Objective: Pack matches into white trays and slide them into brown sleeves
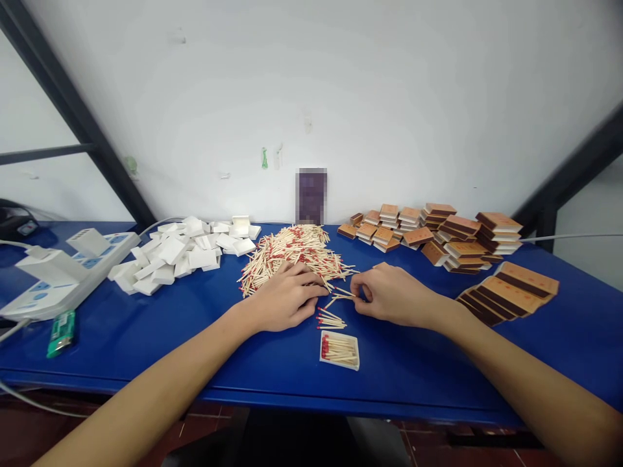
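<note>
- Both my forearms (160, 379) rise from the lower corners of the frame, where its edges cut them off.
- My right hand (392, 295), just right of the frame's middle, is narrowed to a pinch, thumb and finger closed on the plain ends of a few loose matches (345, 296).
- Those matches lie near the centre, red heads leftward, long axes running mostly across the frame at shallow, crossing angles; my fingertips hide their right-hand ends.
- My left hand (285, 299), left of them, rests palm down against the near side of the match heap (292, 250); I cannot tell whether it grips anything, its underside being out of sight.
- That heap points every way, heads and sticks mixed, its front partly covered by my left hand.
- Just below the loose matches, a short row of matches (333, 318) keeps its heads left, sticks slanting slightly down to the right.
- Below it, a white tray (339, 365) holds more, heads left, long axes across the frame; the lower layers cannot be seen.
- At upper centre, a purple object (311, 196) by the wall is pixelated, too blurred to make out.
</note>
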### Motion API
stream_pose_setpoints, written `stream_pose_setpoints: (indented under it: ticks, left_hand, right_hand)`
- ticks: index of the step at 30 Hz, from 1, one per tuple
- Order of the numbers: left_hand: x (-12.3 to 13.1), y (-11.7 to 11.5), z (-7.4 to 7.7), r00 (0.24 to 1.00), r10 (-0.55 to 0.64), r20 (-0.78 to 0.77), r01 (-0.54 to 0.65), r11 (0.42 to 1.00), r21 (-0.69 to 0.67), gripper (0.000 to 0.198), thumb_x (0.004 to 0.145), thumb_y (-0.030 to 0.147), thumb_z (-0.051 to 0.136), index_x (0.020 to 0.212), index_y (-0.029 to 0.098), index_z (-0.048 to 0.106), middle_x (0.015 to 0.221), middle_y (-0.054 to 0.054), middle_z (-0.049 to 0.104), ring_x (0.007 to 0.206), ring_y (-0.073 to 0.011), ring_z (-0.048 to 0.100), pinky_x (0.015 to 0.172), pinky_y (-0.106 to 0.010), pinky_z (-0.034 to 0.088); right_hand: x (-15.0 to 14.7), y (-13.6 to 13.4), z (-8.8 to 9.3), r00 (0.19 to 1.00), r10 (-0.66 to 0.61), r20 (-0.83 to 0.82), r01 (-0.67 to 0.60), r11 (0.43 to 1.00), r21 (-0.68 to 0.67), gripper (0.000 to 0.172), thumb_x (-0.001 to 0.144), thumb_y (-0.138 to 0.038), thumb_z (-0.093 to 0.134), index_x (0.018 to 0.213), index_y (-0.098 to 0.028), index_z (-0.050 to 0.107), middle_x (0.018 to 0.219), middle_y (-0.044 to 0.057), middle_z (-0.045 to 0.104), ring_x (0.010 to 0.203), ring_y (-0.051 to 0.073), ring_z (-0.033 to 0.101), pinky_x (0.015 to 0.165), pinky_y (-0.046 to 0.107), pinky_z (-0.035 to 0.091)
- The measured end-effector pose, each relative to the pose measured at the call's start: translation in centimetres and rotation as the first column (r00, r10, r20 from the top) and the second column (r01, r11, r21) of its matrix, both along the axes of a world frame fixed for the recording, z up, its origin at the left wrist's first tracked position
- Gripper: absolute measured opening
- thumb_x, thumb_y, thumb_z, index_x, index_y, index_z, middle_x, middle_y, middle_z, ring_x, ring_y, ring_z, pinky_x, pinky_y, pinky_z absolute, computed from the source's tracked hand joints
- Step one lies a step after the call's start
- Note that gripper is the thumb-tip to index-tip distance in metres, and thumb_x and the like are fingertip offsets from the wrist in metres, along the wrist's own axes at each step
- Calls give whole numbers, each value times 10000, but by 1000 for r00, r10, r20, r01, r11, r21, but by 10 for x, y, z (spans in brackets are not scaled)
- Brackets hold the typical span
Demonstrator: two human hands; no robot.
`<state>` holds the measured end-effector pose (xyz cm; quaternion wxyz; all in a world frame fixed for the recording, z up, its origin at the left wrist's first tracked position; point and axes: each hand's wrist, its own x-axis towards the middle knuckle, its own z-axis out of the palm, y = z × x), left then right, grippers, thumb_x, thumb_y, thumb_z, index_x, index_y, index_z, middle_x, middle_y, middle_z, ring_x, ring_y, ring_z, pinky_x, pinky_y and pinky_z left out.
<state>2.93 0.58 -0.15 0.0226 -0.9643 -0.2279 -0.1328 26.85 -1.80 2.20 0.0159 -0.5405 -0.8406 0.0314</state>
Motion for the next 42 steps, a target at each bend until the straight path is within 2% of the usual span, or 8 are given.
stream_pose_setpoints:
  ticks: [4, 8, 14, 19, 23, 35, 42]
  left_hand:
    - [0, 0, 0, 1000, 11, 3, -11, 1000, 11, 298, 988, 243, 425, 1179, 202, 651, 1208, -45, 646, 1092, -225, 518, 957, -385, 346]
    - [-1, 1, 1, 998, 1, 58, -4, 999, 49, 270, 995, 263, 431, 1075, 182, 675, 1149, -51, 668, 1044, -211, 543, 901, -371, 339]
    - [1, -1, 3, 991, 60, 119, -69, 995, 75, 339, 995, 297, 432, 798, 159, 672, 778, -44, 651, 802, -191, 537, 791, -351, 326]
    - [0, -1, 2, 1000, -8, 7, 8, 999, -33, 327, 1004, 286, 409, 852, 173, 676, 702, -12, 648, 662, -151, 556, 733, -310, 371]
    - [-1, -1, 1, 1000, -12, 0, 12, 996, -89, 276, 970, 258, 443, 868, 179, 687, 735, -14, 658, 681, -145, 588, 649, -274, 381]
    - [-3, -1, 3, 1000, -23, 17, 25, 990, -137, 192, 919, 258, 531, 964, 196, 707, 799, -10, 666, 674, -133, 578, 630, -258, 383]
    - [-4, 0, 4, 1000, -19, 2, 19, 991, -130, 187, 928, 266, 535, 978, 204, 705, 819, -8, 665, 695, -137, 586, 645, -265, 390]
  right_hand:
    - [-2, -2, 3, 996, 90, -24, -91, 995, -38, 96, 812, -261, 598, 739, -225, 649, 664, -17, 677, 647, 159, 591, 639, 272, 343]
    - [-2, -2, 2, 993, 111, -26, -112, 993, -31, 101, 814, -270, 597, 734, -225, 640, 667, -20, 676, 660, 164, 593, 683, 285, 350]
    - [-1, 0, -2, 989, 111, -94, -115, 992, -42, 87, 806, -252, 605, 737, -213, 641, 606, -36, 643, 564, 128, 551, 643, 269, 341]
    - [0, 3, -6, 983, 103, -154, -113, 992, -58, 85, 795, -218, 606, 716, -208, 634, 570, -43, 615, 534, 113, 531, 604, 253, 332]
    - [1, 5, -9, 978, 98, -183, -111, 992, -62, 82, 810, -225, 595, 741, -208, 637, 568, -45, 608, 532, 112, 523, 598, 251, 334]
    - [3, 7, -12, 964, 114, -240, -140, 986, -93, 88, 822, -251, 599, 757, -212, 645, 555, -60, 582, 507, 96, 488, 606, 252, 336]
    - [2, 7, -9, 974, 81, -213, -103, 990, -93, 118, 827, -263, 585, 738, -208, 640, 575, -46, 591, 536, 108, 500, 567, 243, 313]
